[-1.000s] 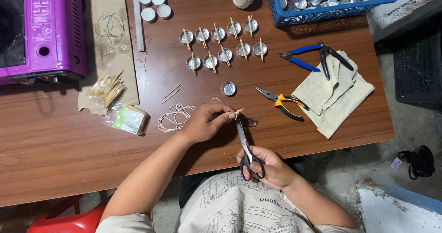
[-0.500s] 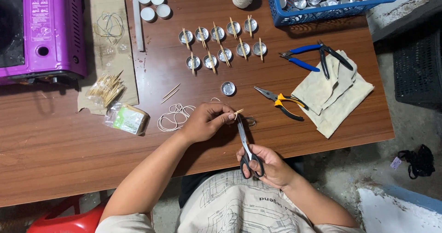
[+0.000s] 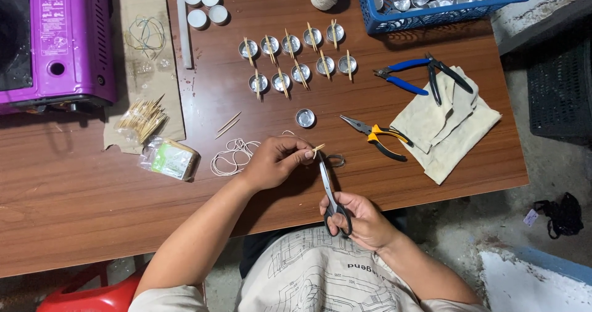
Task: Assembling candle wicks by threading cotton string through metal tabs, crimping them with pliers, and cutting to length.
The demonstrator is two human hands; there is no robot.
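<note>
My left hand (image 3: 277, 160) pinches a short wooden stick (image 3: 318, 147) with a bit of string at its fingertips, just above the table's front edge. My right hand (image 3: 361, 218) grips black-handled scissors (image 3: 328, 187), whose blades point up toward the stick and meet just under it. A loose coil of white string (image 3: 231, 155) lies left of my left hand. One empty small metal cup (image 3: 305, 118) sits just beyond my fingers. Farther back stand two rows of metal cups with sticks laid across them (image 3: 297, 58).
Yellow-handled pliers (image 3: 377, 137) and blue-handled pliers (image 3: 410, 78) lie to the right by a cream cloth (image 3: 447, 127). A blue basket of cups (image 3: 444, 0) is at the back right. A purple stove (image 3: 55, 41), a bundle of sticks (image 3: 142, 119) and a packet (image 3: 171, 159) are at left.
The scissors' blades have shifted slightly closer to the stick; both hands otherwise stay where they were.
</note>
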